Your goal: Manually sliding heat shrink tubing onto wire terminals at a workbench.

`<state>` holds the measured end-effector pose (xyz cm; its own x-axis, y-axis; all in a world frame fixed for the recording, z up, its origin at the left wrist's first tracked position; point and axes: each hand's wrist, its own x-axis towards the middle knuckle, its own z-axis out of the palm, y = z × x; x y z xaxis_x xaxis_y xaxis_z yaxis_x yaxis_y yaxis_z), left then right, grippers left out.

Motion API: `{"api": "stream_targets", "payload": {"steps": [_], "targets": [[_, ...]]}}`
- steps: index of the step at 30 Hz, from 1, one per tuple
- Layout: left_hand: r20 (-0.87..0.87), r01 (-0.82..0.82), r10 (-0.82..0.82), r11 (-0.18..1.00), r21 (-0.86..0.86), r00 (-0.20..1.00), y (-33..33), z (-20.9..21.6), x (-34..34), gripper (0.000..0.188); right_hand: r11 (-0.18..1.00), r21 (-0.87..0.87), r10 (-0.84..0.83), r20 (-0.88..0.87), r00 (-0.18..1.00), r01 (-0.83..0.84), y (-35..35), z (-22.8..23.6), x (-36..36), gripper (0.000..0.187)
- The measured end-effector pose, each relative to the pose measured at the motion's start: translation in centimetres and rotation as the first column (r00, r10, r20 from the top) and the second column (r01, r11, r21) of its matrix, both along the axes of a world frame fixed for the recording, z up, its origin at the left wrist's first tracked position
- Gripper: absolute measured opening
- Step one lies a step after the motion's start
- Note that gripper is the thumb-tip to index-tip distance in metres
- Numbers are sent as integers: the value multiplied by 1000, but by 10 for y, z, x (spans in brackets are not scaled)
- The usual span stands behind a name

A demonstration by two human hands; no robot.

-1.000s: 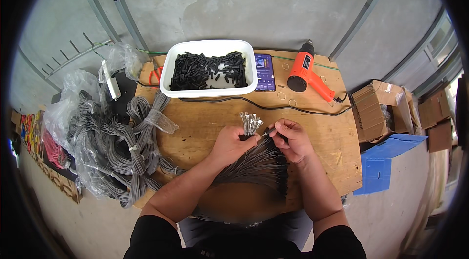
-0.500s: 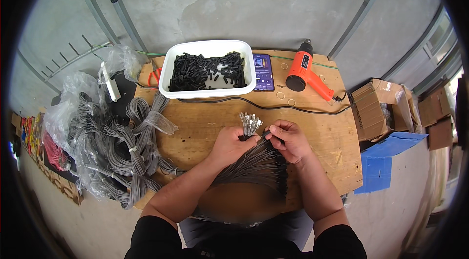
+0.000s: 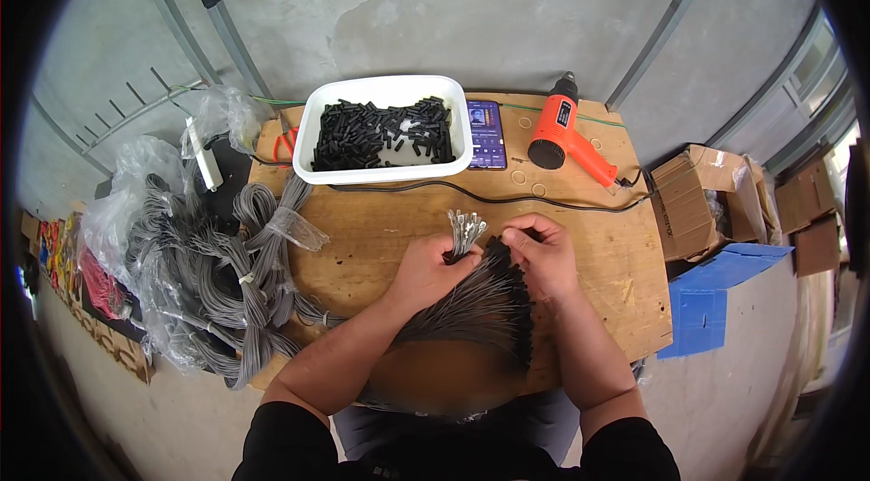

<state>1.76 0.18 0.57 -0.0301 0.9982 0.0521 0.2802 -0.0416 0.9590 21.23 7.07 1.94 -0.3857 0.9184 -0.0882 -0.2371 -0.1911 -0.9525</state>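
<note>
Your left hand (image 3: pixel 433 268) grips the fanned bundle of grey wires (image 3: pixel 476 304); your right hand (image 3: pixel 541 254) pinches one wire beside bare metal tips (image 3: pixel 465 229). Black sleeves (image 3: pixel 385 132) fill the tray beyond your fingers: much seemingly remains.

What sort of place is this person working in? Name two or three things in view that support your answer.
Probably a small workshop or assembly bench for cable work. On the wooden table lie an orange heat gun and a white tub of short black sleeves, with bundles of grey cable piled beside it on a bare concrete floor.

Fanned grey wire bundle (image 3: pixel 480 304), metal-tipped
</note>
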Motion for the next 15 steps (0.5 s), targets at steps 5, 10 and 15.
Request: {"api": "stream_targets", "payload": {"steps": [5,10,15], "targets": [[-27,20,-18,997,71,999,1,-7,3,15,905,418,19,140,990,-76,-13,-5,-15,17],[-87,51,-39,989,138,995,1,-9,5,14,766,626,-83,324,943,-148,-18,4,-18,20],[-114,64,-47,986,151,992,1,-11,2,12,677,716,-154,366,918,-172,-17,8,-18,10]]}}
